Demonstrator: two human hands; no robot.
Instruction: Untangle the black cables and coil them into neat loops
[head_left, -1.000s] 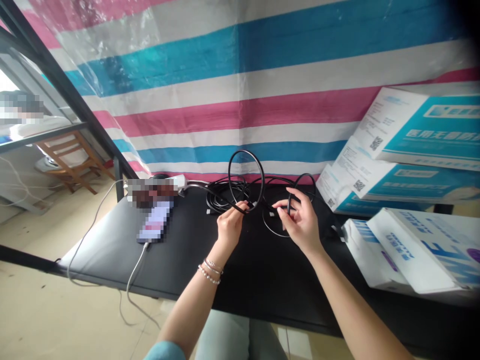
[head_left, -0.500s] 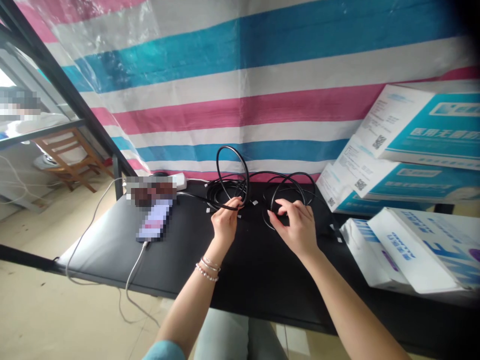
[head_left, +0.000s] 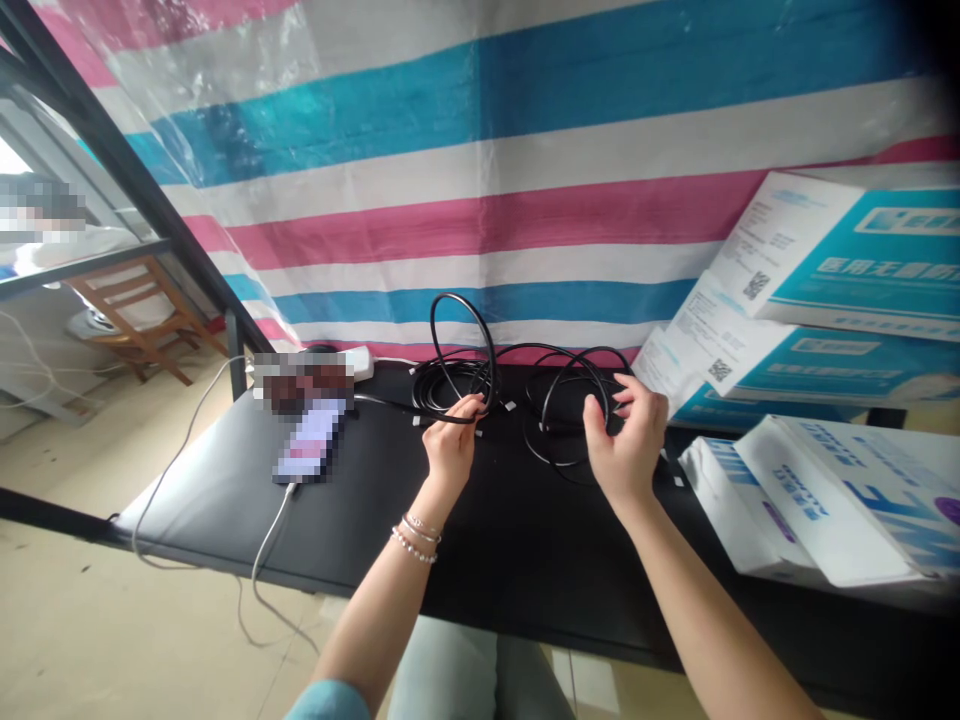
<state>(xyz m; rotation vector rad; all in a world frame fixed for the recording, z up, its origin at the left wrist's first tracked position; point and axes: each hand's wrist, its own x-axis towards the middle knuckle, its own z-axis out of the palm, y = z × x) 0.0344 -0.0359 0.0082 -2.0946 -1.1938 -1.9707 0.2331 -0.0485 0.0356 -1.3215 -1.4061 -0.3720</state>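
A black cable [head_left: 491, 350] rises in an upright loop from my left hand [head_left: 450, 440], whose fingers are pinched around it. One stretch of that cable runs left from the hand toward the back of the table. To the right, my right hand [head_left: 628, 440] is held with thumb and fingers apart and nothing between them. Just left of it, looser black cable loops [head_left: 546, 400] lie on the black table [head_left: 517, 540]. Behind my left hand sits a coiled bundle of black cable [head_left: 427, 385] with small white tags, partly hidden by the hand and the raised loop.
Blue-and-white boxes [head_left: 817, 360] are stacked at the right, with white boxes [head_left: 817, 500] in front. A phone [head_left: 311, 440] on a charging cable [head_left: 262, 540] and a white power strip [head_left: 361, 362] are at the left. A striped sheet [head_left: 480, 220] hangs behind; a wooden chair [head_left: 142, 310] stands farther left.
My right hand has moved right, away from the loose cable loops, and its fingers have spread. My left hand stays nearly in place, still holding the looped cable.
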